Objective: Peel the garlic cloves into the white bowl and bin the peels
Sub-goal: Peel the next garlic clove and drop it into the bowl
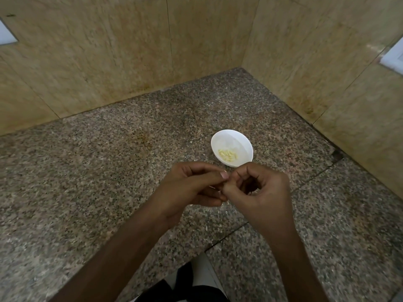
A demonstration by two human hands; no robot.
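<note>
Both my left hand (192, 186) and right hand (261, 192) pinch a mostly hidden clove between curled fingertips (224, 175), just short of the white bowl (242, 139) holding peeled cloves (227, 154); I'd favour short thumbnail pulls, gripping firmly.

**Covered, cropped or too small to read**

The left hand (192, 186) and right hand (259, 188) meet fingertip to fingertip, and what they pinch is almost wholly covered; only a pale scrap (227, 202) peeks out beneath the fingers. The right hand's knuckles cover the near rim of the white bowl (239, 140). The peeled cloves (227, 154) inside are too small to count. Pale flecks on the bench (87, 171) cannot be identified. Both forearms run off the bottom edge, as does some dark clothing (187, 286). A white fixture (6, 34) is cropped at the left edge, and another white panel (393, 56) at the right.
</note>
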